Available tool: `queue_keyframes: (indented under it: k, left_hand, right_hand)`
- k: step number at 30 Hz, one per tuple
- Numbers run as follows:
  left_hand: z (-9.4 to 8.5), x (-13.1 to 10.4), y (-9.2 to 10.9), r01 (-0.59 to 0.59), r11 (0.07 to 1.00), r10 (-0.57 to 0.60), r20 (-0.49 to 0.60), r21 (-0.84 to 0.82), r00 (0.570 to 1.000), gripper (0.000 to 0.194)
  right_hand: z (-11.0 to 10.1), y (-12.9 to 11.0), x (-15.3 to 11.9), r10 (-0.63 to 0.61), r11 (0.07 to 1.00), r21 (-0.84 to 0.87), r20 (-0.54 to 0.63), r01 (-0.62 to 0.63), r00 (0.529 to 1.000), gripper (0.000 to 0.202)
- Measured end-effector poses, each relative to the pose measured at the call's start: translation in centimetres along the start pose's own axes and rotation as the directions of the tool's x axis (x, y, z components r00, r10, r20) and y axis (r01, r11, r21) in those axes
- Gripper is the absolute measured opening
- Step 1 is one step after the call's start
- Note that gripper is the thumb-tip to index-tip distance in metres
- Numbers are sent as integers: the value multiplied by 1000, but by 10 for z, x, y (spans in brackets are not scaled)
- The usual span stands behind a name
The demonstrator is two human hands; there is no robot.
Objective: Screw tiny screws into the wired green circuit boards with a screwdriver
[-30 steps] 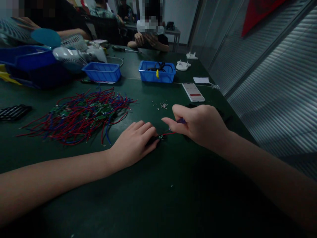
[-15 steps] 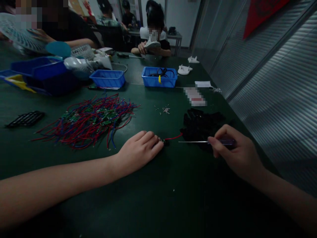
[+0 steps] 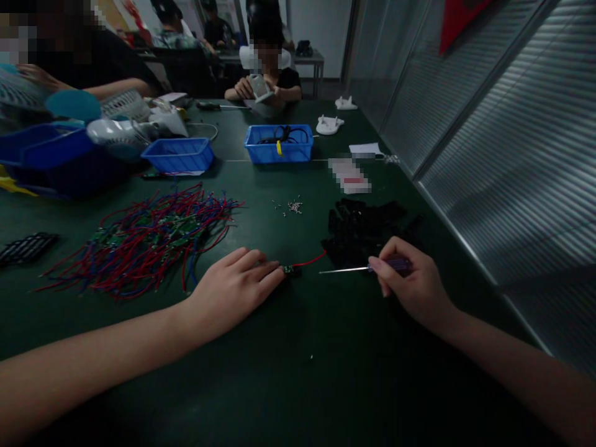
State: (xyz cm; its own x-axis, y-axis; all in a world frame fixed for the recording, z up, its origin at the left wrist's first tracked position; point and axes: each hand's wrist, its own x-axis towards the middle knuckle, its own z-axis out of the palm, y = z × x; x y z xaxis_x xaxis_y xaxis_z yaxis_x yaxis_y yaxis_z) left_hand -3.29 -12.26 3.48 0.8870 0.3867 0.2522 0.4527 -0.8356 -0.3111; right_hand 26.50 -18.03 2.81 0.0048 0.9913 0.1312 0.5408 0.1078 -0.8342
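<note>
My left hand [image 3: 237,279] lies palm down on the bench [image 3: 261,372], its fingertips closed on the small circuit board [image 3: 289,270]; the portion under the fingers is hidden. This grip probably steadies the board against the surface, with its exposed end accessible from the right. My right hand [image 3: 414,282] grips the screwdriver [image 3: 344,270] by its dark handle, between thumb and fingers. The shaft is nearly level and points left; this hold appears to suit control of the tip, which is near the board but apart from it. The loose screws [image 3: 294,205] lie beyond the board, presumably placed for short reach from either hand. The heap of wired boards [image 3: 153,242] is on the left and the pile of black parts [image 3: 363,223] on the right, an arrangement that likely separates the components by type and leaves a working area between. Relative to the hands, the small circuit board projects from the left fingertips, to the left of the screwdriver tip and well apart from the right hand. A red wire [image 3: 310,261] extends from it toward the black parts; its far attachment cannot be determined.
</note>
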Motion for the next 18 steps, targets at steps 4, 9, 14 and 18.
queue_keyframes:
  k: [4, 9, 14, 18]
  left_hand:
    - [-4, 1, -4, 6, 999, -4, 43, -48, 999, 18]
    - [-7, -5, -12, 74, 965, -61, 62, -253, 996, 24]
    - [-15, -21, -16, 260, 838, -223, 134, -480, 966, 18]
    - [-30, -34, -18, 414, 730, -358, 212, -543, 909, 14]
  right_hand:
    - [0, 0, -1, -24, 1000, 6, 2, 24, 1000, 21]
    - [1, 1, 0, -54, 998, -24, 13, 55, 998, 19]
    - [1, 0, -1, -79, 995, -63, 12, 79, 997, 20]
    - [2, -2, -2, -86, 992, -93, 5, 86, 996, 22]
